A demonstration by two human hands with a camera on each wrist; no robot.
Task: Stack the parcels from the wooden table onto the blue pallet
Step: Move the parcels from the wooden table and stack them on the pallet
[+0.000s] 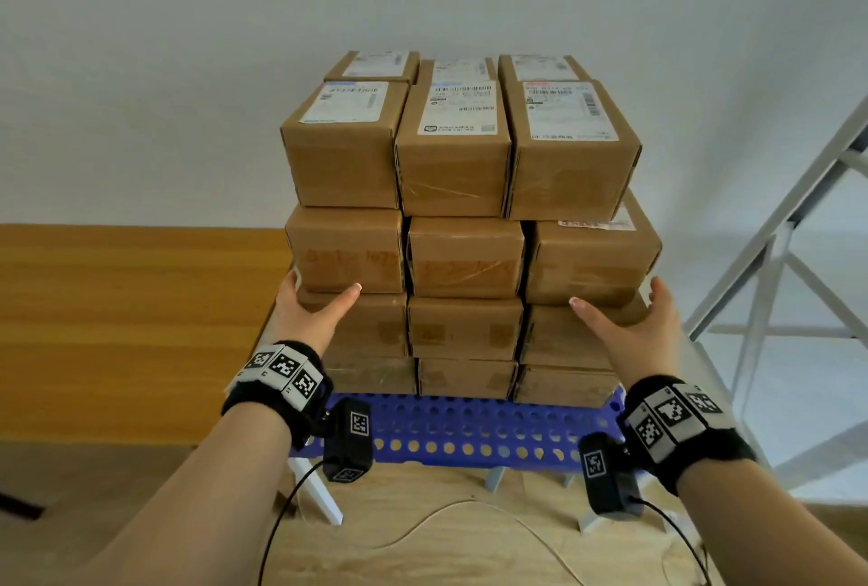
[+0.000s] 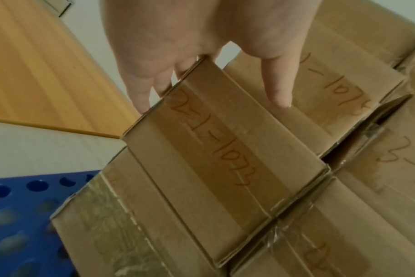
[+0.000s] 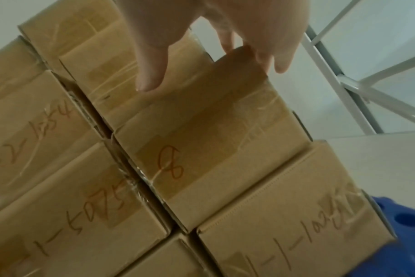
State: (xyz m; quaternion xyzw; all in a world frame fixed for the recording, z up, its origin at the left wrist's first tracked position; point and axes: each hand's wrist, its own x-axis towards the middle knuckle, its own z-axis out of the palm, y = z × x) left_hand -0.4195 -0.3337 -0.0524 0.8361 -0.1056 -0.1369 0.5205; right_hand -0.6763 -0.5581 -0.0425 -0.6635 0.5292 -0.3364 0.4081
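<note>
Your left hand (image 1: 307,310) at 9 o'clock and right hand (image 1: 631,327) at 3 o'clock press flat, fingers straight, against the parcels (image 1: 462,205) stacked on the blue pallet (image 1: 469,428). Uneven pushing could shear the 4 tiers sideways.

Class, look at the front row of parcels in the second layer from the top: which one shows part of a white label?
The right-hand parcel. It juts out past the parcel above, baring a strip of white label; the other two show only brown cardboard.
</note>
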